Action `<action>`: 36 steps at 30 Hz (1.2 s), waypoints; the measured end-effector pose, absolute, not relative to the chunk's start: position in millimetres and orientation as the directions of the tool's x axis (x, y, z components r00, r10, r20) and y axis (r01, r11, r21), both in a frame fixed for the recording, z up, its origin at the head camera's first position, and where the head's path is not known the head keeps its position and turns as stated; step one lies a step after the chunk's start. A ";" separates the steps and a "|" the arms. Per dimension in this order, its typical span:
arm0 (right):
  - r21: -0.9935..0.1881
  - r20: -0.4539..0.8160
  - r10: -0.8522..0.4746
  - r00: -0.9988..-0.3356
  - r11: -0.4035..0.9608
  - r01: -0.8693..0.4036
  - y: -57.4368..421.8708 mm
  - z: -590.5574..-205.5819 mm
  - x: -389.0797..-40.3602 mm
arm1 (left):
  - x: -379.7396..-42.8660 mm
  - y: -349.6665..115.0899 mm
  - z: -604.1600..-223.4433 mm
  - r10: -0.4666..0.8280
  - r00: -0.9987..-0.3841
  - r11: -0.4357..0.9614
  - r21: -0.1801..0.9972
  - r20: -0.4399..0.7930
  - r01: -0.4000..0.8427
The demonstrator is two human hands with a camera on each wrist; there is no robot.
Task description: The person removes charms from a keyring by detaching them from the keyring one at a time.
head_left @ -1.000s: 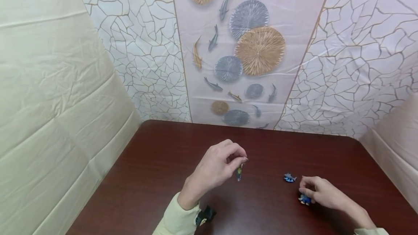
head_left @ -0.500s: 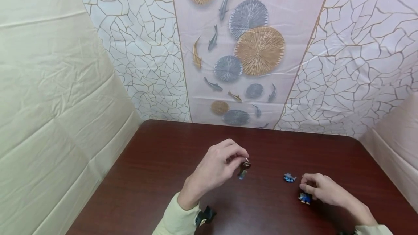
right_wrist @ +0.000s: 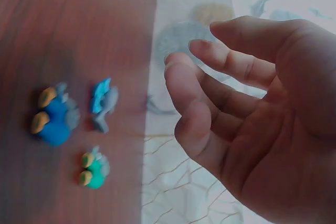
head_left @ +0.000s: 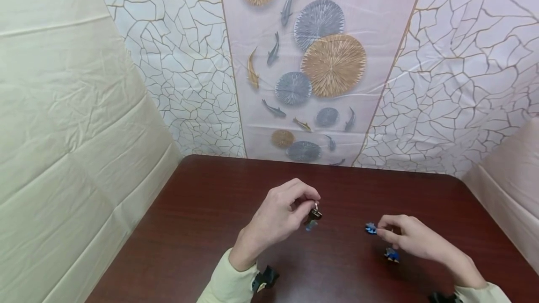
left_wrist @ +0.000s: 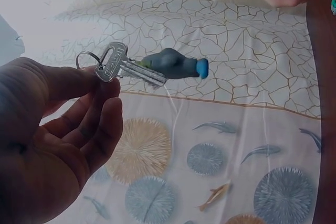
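Observation:
My left hand (head_left: 278, 214) is raised above the table and pinches a metal key ring (left_wrist: 80, 59) between thumb and index finger. A silver key (left_wrist: 112, 62) and a grey rubber charm (left_wrist: 178, 66) with a blue end hang from that ring. My right hand (head_left: 414, 238) hovers over the table with loosely bent fingers and nothing visible between them. Under and beside it lie a blue figurine (right_wrist: 54, 120) with yellow feet, a grey and light-blue shark figurine (right_wrist: 104, 102) and a green figurine (right_wrist: 94, 170). In the head view the right hand hides the green one.
The dark red-brown table (head_left: 219, 191) reaches back to a patterned cloth (head_left: 202, 106) hanging behind it. A pale cloth (head_left: 84, 130) hangs along the left side. A black strap (head_left: 265, 278) sits at the left sleeve.
My right hand has lifted from beside the blue figurine and moved up and left toward the shark figurine. The key and charm have turned under my left hand, which stays nearly still.

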State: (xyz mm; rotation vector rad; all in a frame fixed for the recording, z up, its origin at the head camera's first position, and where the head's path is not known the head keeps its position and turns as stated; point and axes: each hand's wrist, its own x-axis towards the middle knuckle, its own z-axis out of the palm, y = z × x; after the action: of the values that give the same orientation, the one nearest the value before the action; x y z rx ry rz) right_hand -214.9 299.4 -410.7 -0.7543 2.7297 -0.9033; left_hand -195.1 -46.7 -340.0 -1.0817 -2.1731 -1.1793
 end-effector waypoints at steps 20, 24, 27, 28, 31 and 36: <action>-0.552 0.269 -0.544 -0.795 0.589 -0.590 222.3 -348.8 -197.2 | -194.2 -41.0 -340.6 0.418 -0.611 0.274 0.549 0.672 0.790; -0.563 0.319 -0.549 -0.773 0.546 -0.620 207.2 -346.4 -196.8 | -193.8 -41.1 -340.5 0.426 -0.593 0.250 0.540 0.684 0.803; -0.591 0.344 -0.565 -0.750 0.490 -0.641 196.6 -346.1 -197.1 | -193.6 -41.5 -340.1 0.425 -0.577 0.237 0.529 0.698 0.815; -0.601 0.353 -0.572 -0.740 0.468 -0.648 193.3 -345.9 -197.1 | -193.5 -41.7 -340.0 0.423 -0.572 0.236 0.524 0.703 0.819; -0.613 0.383 -0.598 -0.704 0.405 -0.678 184.9 -345.2 -196.4 | -193.0 -42.5 -339.6 0.421 -0.563 0.237 0.513 0.711 0.825; -0.601 0.429 -0.642 -0.635 0.322 -0.732 176.7 -345.2 -194.8 | -192.6 -43.5 -338.9 0.424 -0.555 0.233 0.507 0.715 0.830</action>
State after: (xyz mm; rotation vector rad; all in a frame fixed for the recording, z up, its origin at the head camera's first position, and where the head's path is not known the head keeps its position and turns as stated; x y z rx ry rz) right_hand -194.8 176.7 -345.2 -1.3796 2.6433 -1.3014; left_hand -192.6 -43.5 -338.9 -1.1505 -2.0818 -1.2673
